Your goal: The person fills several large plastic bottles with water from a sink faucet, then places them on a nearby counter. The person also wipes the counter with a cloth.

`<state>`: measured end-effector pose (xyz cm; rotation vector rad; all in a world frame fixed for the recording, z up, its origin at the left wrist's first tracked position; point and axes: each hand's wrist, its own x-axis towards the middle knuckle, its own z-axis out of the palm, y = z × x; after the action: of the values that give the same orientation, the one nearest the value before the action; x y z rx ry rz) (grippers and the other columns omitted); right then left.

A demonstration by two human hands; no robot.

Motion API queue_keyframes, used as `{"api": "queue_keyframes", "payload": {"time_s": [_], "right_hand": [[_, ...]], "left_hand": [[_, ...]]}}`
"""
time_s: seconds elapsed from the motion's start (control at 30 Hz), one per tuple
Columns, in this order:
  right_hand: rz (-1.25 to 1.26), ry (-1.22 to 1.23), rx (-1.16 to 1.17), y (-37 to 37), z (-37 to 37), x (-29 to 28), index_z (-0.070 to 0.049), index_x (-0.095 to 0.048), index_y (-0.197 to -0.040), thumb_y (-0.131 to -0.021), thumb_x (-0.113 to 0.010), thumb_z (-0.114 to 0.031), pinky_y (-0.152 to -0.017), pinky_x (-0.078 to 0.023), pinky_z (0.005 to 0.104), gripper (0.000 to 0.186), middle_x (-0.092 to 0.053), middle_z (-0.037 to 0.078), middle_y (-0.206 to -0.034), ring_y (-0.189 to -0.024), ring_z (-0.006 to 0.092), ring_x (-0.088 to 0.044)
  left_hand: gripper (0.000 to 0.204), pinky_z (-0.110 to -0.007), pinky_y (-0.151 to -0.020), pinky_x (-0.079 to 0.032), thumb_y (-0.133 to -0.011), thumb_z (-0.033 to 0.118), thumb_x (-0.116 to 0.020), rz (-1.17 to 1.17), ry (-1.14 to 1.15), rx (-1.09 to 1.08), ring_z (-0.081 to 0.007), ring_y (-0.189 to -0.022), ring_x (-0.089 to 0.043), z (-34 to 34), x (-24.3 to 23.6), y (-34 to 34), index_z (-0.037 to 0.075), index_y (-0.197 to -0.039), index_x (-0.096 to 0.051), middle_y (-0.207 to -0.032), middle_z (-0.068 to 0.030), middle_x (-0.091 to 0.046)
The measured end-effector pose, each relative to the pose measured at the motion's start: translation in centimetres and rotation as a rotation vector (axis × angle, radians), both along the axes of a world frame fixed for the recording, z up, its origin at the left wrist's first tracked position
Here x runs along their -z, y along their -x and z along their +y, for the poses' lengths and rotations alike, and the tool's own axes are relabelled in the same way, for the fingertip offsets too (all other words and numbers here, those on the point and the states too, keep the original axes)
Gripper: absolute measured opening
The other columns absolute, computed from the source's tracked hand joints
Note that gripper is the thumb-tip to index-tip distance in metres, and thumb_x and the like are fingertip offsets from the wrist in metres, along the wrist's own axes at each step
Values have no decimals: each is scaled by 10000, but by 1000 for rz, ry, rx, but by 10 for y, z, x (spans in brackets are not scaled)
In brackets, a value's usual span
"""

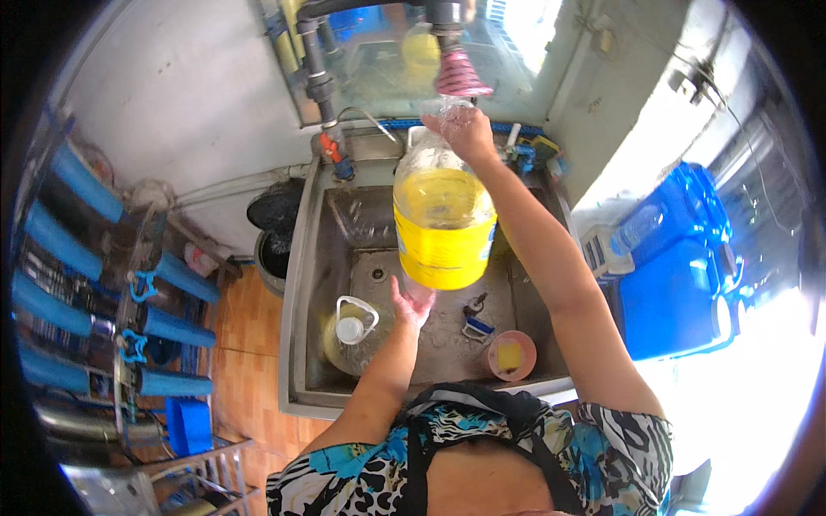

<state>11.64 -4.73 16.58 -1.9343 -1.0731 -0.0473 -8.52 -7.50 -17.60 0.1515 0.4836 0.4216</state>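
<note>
Work seemingly midway: yellow-banded bottle point(443, 249) above the sink point(297, 344), not yet set down.
Right hand's point(469, 136) fingers wrap its neck; left hand's point(412, 308) spread open by its base, contact unclear.

The left of two side-by-side fisheye cameras on the person's head looks steeply down and forward, past the black, white and turquoise patterned top point(348, 473) along the lower edge, into the nearby rectangular stainless-steel sink point(293, 344), with the big yellow-banded clear plastic bottle point(443, 249) near mid-view.
</note>
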Motion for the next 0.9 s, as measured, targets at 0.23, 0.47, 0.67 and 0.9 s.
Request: {"api": "queue_keyframes", "payload": {"time_s": [0.23, 0.47, 0.67, 0.9], "right_hand": [[238, -178, -706, -6, -3, 5, -163, -763, -944, -747, -775, -430, -733, -550, 395, 332, -722, 126, -848, -785, 312, -698], [-35, -252, 46, -5, -7, 13, -110, -741, -850, -701, -807, -382, -779, -540, 388, 316, -715, 114, -833, -794, 274, -691], [97, -267, -219, -51, -68, 22, -26, -694, -822, -755, -811, -205, -715, -496, 320, 224, -669, 45, -769, -732, 127, -604], [723, -840, 137, -98, -153, 48, -68, -643, -817, -802, -780, -212, -511, -405, 272, 199, -643, 16, -784, -635, 98, -554]], "left_hand": [[780, -499, -906, -487, -832, 755, -449, -104, -58, 293, -339, -1132, -573, 17, 15, -4, 186, -1363, -504, -1316, -71, -590], [773, -464, -905, -495, -841, 748, -445, -13, -16, 3, -306, -1158, -574, 20, -3, -12, 198, -1383, -482, -1390, -64, -542], [547, -436, -834, -541, -928, 591, -414, 178, -6, -39, -296, -969, -656, 60, 12, -9, 145, -1144, -646, -1137, -70, -680], [1036, -617, -1048, -322, -767, 692, -630, -97, 129, -27, -505, -1377, -264, 51, -36, -13, 80, -1502, -232, -1603, -176, -97]]}}
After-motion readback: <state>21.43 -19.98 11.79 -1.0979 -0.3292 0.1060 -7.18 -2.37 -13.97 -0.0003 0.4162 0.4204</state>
